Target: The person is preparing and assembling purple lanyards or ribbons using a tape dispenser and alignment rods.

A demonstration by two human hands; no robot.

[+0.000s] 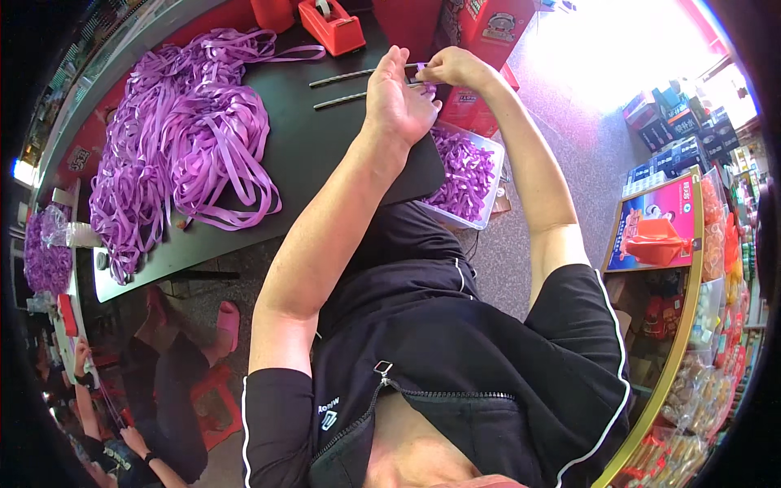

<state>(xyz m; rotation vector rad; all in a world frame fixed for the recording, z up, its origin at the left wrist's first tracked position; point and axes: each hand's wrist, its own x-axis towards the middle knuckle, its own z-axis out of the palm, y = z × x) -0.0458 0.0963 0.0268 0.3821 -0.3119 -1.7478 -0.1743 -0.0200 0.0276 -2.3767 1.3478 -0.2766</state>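
Note:
Two thin metal rods [342, 79] stick out side by side over the dark table, passing behind my left hand [399, 98]. Purple ribbon [429, 87] lies around the rod ends, between my hands. My left palm faces up; some fingers point away from me while others bend in by the ribbon, and their grip is partly hidden. My right hand [457, 68] pinches the ribbon at the rod tips, fingertips pressed together. A large tangled heap of purple ribbon [220, 138] covers the table to the left. Beneath my hands stands a clear plastic tub [495, 183] full of short purple ribbon pieces [460, 163].
A red tape dispenser [333, 28] stands at the table's far edge, near red boxes [492, 28]. Shelves with packaged goods [691, 390] line the right side. At lower left another person [154, 407] sits working with purple ribbon, near a red stool [215, 407].

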